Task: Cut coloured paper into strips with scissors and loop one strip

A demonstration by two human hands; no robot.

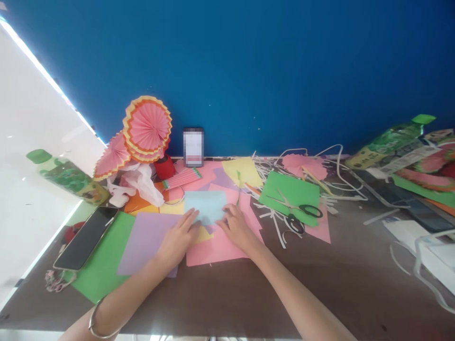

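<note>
A light blue sheet of paper (pixel 205 202) lies in front of me, on top of a pink sheet (pixel 216 251). My left hand (pixel 182 237) has its fingers and thumb closed on the lower left edge of the blue paper. At the paper's right edge, my right hand (pixel 236 227) grips it with bent fingers. Under my left wrist are a purple sheet (pixel 147 237) and a green sheet (pixel 106 260). Black-handled scissors (pixel 293 207) rest on a green piece of paper (pixel 284 187) to the right.
A phone (pixel 87 239) and a green-capped bottle (pixel 67 175) are at the left. Pleated paper rosettes (pixel 147 128) stand behind, beside a small propped screen (pixel 193 147). White paper strips (pixel 277 225) lie scattered. Another bottle (pixel 391 142) and a white cable (pixel 423 265) are at the right.
</note>
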